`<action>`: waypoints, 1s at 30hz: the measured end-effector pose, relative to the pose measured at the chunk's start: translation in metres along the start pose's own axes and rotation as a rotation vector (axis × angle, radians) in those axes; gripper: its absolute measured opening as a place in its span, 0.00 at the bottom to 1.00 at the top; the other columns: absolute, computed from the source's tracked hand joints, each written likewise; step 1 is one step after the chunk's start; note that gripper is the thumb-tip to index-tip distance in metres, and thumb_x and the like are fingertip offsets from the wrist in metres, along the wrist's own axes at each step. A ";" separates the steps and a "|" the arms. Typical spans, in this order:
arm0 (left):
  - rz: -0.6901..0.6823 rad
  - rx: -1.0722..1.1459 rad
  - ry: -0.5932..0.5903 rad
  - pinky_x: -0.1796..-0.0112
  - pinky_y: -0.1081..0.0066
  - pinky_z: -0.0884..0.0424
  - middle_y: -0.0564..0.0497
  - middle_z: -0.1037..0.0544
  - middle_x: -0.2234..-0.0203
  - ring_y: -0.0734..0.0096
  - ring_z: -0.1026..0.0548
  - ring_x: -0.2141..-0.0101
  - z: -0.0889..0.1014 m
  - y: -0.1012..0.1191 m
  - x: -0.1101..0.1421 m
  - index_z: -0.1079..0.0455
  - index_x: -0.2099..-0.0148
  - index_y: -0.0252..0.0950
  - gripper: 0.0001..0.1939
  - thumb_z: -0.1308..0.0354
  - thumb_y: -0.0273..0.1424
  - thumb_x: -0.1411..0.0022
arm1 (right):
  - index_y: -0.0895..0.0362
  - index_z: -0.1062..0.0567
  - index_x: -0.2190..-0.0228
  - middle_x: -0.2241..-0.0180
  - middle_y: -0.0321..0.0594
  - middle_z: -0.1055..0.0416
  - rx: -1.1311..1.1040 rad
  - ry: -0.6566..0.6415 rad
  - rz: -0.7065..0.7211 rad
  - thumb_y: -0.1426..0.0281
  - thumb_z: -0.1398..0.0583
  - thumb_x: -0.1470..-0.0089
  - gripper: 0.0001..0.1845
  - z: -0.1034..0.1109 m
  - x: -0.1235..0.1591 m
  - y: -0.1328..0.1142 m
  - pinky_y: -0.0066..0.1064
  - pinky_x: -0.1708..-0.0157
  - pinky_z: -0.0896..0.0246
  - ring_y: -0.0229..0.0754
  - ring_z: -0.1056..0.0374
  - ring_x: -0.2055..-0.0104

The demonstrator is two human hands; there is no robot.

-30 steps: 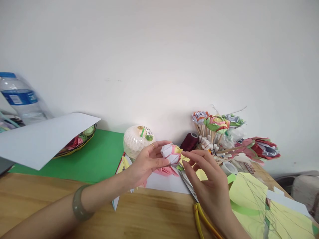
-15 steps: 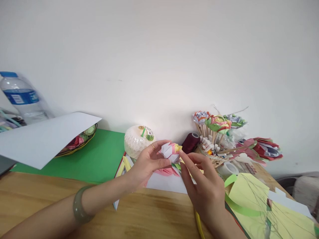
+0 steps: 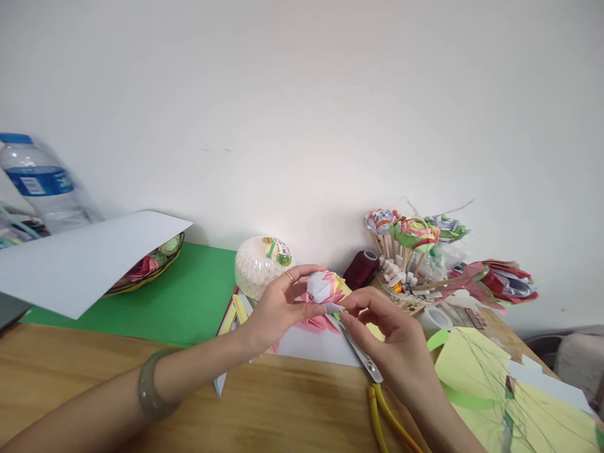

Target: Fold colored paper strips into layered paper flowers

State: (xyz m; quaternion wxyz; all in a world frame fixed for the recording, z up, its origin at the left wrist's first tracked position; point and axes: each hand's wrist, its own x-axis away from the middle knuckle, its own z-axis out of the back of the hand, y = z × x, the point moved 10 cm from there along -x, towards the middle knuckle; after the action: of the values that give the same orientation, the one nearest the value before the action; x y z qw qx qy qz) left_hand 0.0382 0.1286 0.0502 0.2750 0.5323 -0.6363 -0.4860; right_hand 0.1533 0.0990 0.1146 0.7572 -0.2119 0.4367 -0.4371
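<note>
A small folded paper flower [image 3: 321, 287], white with pink and yellow petals, is held above the table. My left hand [image 3: 278, 308] grips it between thumb and fingers from the left. My right hand [image 3: 389, 327] pinches a white petal at the flower's lower right with thumb and forefinger. Beneath the hands lie pink folded paper pieces [image 3: 311, 324] on a white sheet [image 3: 302, 349]. Scissors with yellow handles [image 3: 377, 409] lie on the table just below my right hand, their blades pointing toward the flower.
A netted white fruit [image 3: 257, 267] stands behind my left hand. Finished paper flowers [image 3: 415, 233] on sticks and a dark red thread spool [image 3: 361, 270] are at right. Yellow paper and thin wires [image 3: 476, 358] lie front right. Leftward are a green sheet [image 3: 198, 283], white paper [image 3: 108, 251] and a bottle [image 3: 38, 182].
My right fingers have moved from the flower's yellow top down to a white petal at its lower right. The flower has turned slightly, and more of the scissors shows.
</note>
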 end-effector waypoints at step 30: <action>0.155 0.038 -0.007 0.63 0.66 0.29 0.49 0.25 0.64 0.70 0.27 0.66 -0.003 -0.014 0.005 0.33 0.51 0.37 0.25 0.34 0.27 0.53 | 0.57 0.28 0.71 0.74 0.38 0.27 0.420 0.149 0.392 0.79 0.45 0.51 0.08 0.008 0.008 -0.035 0.25 0.74 0.35 0.37 0.30 0.73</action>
State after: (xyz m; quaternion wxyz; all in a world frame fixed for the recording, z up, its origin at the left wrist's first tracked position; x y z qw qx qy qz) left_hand 0.0450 0.1235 0.0381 0.2993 0.4850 -0.6856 -0.4529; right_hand 0.1446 0.0733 0.1398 0.8204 0.0705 0.4235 -0.3777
